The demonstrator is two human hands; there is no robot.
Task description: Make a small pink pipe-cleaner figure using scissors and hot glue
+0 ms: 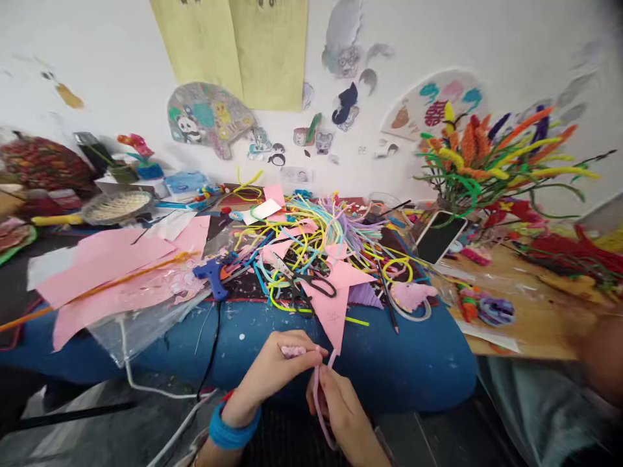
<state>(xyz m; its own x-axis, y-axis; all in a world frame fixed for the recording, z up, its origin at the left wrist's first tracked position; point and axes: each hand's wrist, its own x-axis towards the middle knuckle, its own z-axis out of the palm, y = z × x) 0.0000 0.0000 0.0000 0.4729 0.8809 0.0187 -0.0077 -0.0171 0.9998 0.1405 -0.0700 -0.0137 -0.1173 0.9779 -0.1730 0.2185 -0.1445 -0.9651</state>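
Close to the front edge of the work surface, my left hand (280, 363) is closed, pinching a pale pink-lilac pipe cleaner (318, 405). A twisted pink section (293, 351) of it shows between the fingers. My right hand (343, 408) pinches the same pipe cleaner just beside the left fingertips, and its slack hangs in a loop below. Just beyond my fingertips lies a pink paper star (333, 318) with a small star drawn on it. Black-handled scissors (318, 285) rest over the paper. To the right are a pencil (389, 298) and a fuzzy pink piece (409, 296).
A heap of coloured pipe cleaners (335, 224) covers the middle. Left of it are a blue glue gun (213, 275) with its cord and pink paper sheets (111, 259). A phone (440, 237) leans by the pipe-cleaner bouquet (487, 155). Another person's blurred hand (603, 357) is at right.
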